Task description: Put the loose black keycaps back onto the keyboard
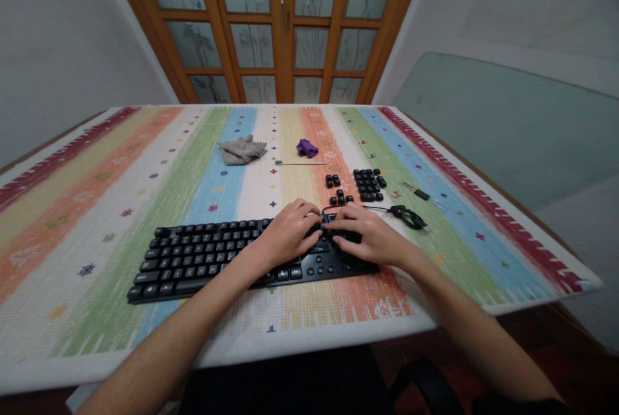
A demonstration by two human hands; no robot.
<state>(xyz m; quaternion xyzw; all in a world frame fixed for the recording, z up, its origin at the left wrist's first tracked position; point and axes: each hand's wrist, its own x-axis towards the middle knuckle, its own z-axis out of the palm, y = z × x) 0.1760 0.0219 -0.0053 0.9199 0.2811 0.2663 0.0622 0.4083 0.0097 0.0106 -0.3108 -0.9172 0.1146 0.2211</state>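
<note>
A black keyboard lies across the front of the table. Its left part still carries keycaps, while bare switch spots show on its right part. My left hand rests over the right half, thumb and fingers drawn together near the top edge. Just beside it, my right hand has its thumb and fingers bent toward the left fingertips. Anything between the fingertips is too small or hidden to make out. Loose black keycaps sit in groups behind the right hand, with a smaller keycap group to their left.
A bundled black cable with a USB plug lies right of the hands. Beyond it is a small black-handled wire tool. Farther back lie a grey cloth, a purple cloth and a thin brush. A striped tablecloth covers the table.
</note>
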